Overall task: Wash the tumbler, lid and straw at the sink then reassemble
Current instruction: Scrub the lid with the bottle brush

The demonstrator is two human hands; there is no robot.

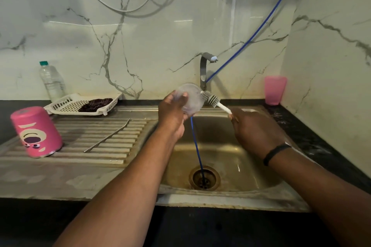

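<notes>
My left hand grips the clear round lid above the sink basin, in front of the tap. My right hand holds the white handle of a bottle brush, whose grey bristle head touches the lid's right edge. The pink tumbler stands upside down on the left of the ribbed drainboard. A metal straw lies diagonally across the drainboard ribs, to the right of the tumbler.
A steel tap rises behind the basin. A blue hose runs from the wall down into the drain. A white tray with a dark cloth and a plastic bottle sit back left; a pink cup stands back right.
</notes>
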